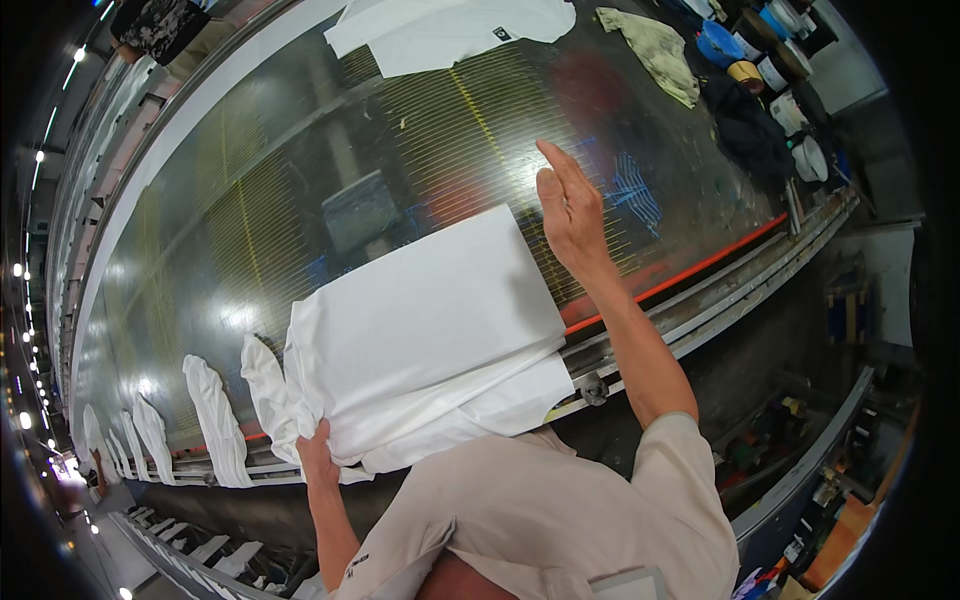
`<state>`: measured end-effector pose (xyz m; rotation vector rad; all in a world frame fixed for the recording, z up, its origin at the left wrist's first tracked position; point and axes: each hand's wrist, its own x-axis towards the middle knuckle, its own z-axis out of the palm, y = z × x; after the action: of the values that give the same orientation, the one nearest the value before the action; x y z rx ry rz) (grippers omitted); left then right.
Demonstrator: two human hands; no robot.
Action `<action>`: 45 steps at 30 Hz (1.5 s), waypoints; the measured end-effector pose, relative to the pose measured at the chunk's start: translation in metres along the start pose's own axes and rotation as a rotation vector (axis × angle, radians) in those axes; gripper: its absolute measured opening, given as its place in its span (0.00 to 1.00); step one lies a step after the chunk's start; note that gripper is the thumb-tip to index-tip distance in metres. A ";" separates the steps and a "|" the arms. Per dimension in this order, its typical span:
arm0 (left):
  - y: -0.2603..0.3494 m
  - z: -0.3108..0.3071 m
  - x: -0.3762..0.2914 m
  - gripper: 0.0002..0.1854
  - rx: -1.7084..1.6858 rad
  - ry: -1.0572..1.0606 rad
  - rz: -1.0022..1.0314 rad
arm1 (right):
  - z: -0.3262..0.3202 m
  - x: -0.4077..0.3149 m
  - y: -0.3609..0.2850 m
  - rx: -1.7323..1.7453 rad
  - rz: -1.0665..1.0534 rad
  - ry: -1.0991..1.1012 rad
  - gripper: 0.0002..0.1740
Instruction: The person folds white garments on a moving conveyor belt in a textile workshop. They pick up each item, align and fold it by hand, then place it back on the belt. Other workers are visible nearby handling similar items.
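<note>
A white cloth garment lies before me over the near edge of a long glossy dark table. Its upper part is spread flat, while its left side and lower part are bunched in folds. My left hand grips the gathered fabric at the lower left corner. Above the table, just past the garment's right edge, my right hand is raised with straight fingers and nothing in it. Yellow ruled lines and blue marks cover the table surface around it.
Another white garment lies at the far side. Several folded white cloths hang over the near edge leftward. A stained rag, a black cloth, and tubs crowd the right end. A metal rail runs along the near edge. A person stands across.
</note>
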<state>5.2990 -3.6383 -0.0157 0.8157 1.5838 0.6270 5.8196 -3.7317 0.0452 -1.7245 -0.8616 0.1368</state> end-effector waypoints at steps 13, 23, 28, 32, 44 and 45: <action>0.000 0.003 0.002 0.27 -0.013 0.006 -0.007 | 0.017 0.002 0.028 -0.029 0.051 -0.005 0.28; 0.010 0.015 -0.009 0.31 0.012 -0.031 -0.009 | 0.094 -0.028 0.043 -0.609 -0.426 -0.422 0.43; 0.008 0.010 -0.008 0.33 0.024 -0.067 -0.006 | 0.111 -0.012 0.058 -0.803 -0.256 -0.662 0.43; 0.003 0.004 -0.005 0.32 0.030 -0.096 0.037 | 0.112 -0.009 0.057 -0.806 -0.301 -0.654 0.44; 0.010 0.011 -0.018 0.34 0.028 -0.105 0.171 | 0.101 -0.011 0.053 -0.856 -0.391 -0.576 0.40; 0.010 0.013 -0.022 0.34 0.080 -0.077 0.216 | 0.095 -0.012 0.054 -0.883 -0.304 -0.686 0.42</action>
<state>5.3149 -3.6502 0.0035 1.0682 1.4700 0.6806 5.7892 -3.6685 -0.0393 -2.3624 -1.8817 0.1575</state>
